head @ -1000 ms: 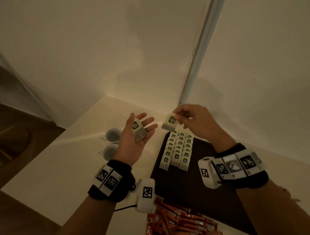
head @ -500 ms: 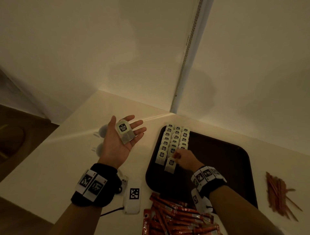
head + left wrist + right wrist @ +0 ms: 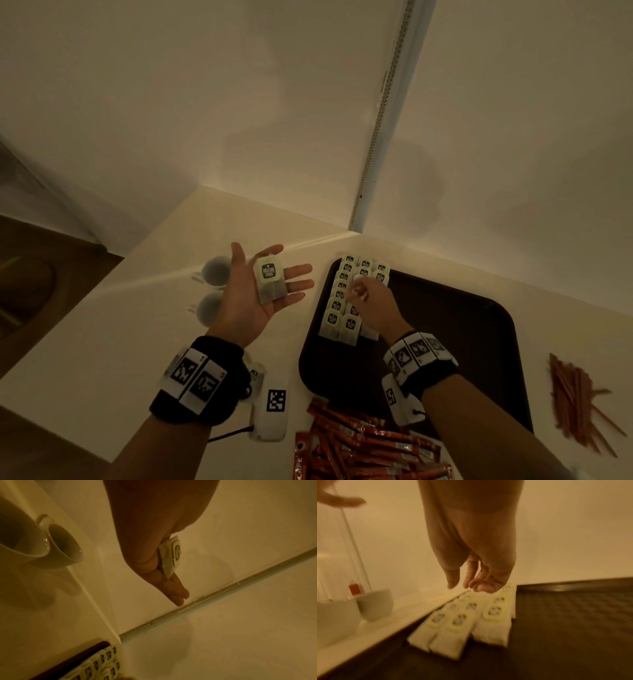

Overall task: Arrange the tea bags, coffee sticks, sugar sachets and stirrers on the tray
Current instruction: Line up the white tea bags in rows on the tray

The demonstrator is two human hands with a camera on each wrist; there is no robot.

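**Tea bags lined up at the tray's far left corner**

Tea bags point(image 3: 352, 298) lie in overlapping rows on the dark tray point(image 3: 479, 342), packed into its far left corner. The right hand point(image 3: 373, 305) hangs over those rows, fingers loosely extended in the wrist view and gripping nothing there, though that picture is blurred. The left hand point(image 3: 255, 296) is held palm up, to the left of the tray and above the table point(image 3: 102, 342), fingers spread flat; a single tea bag point(image 3: 270, 281) rests across the palm and fingers, with no finger curled round it.

Two white cups point(image 3: 212, 291) stand on the table left of the tray, partly hidden behind the left hand. Red coffee sticks point(image 3: 359, 445) lie heaped against the tray's near edge. A pile of thin reddish stirrers point(image 3: 575, 401) lies on the table right of the tray, apart from it.
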